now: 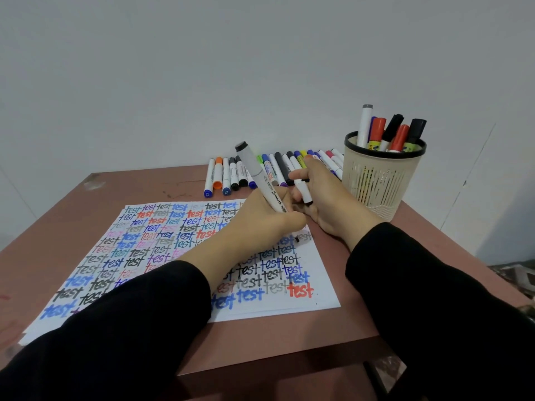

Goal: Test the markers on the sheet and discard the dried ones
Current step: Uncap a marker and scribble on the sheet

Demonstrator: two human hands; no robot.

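The sheet is almost full of test words. The left grip pinches a marker, tip down. The right grip pinches the cap. The row of markers probably still needs testing.

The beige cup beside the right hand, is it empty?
No, several capped markers stand in the beige cup, their tops above its rim.

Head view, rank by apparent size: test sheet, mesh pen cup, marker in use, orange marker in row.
1. test sheet
2. mesh pen cup
3. marker in use
4. orange marker (farther off, so 3/4 unsure)
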